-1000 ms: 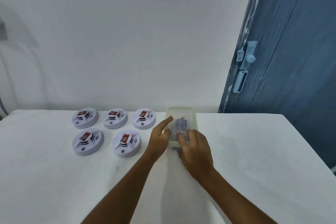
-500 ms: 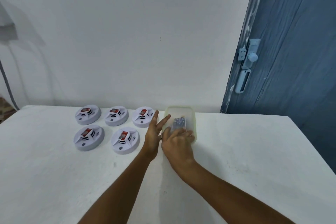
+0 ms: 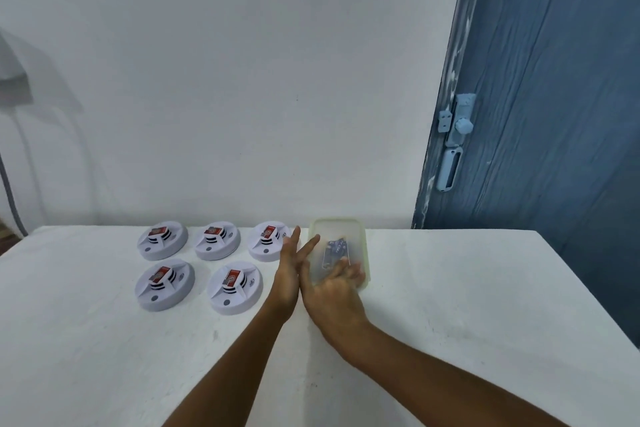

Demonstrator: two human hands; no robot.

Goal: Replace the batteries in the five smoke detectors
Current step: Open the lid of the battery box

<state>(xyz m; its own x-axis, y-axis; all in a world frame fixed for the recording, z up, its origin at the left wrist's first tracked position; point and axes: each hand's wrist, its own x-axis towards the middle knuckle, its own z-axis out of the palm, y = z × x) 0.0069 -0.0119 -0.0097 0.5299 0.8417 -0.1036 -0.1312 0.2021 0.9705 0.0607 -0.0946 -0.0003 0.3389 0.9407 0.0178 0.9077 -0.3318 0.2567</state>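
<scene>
Five white round smoke detectors lie on the white table, each with a red battery on top. Three form a back row and two a front row. Right of them lies a translucent plastic box with blue batteries showing inside. My left hand is flat against the box's left side with its fingers spread. My right hand grips the box's near end, fingers on top and thumb along the left edge.
A white wall runs along the far edge of the table. At the right stands a blue door with a pale latch. A grey lamp stand is at the far left.
My right hand has moved from over the box's middle to its near end. My left hand's fingers have straightened along the box's left side. The view has tilted slightly.
</scene>
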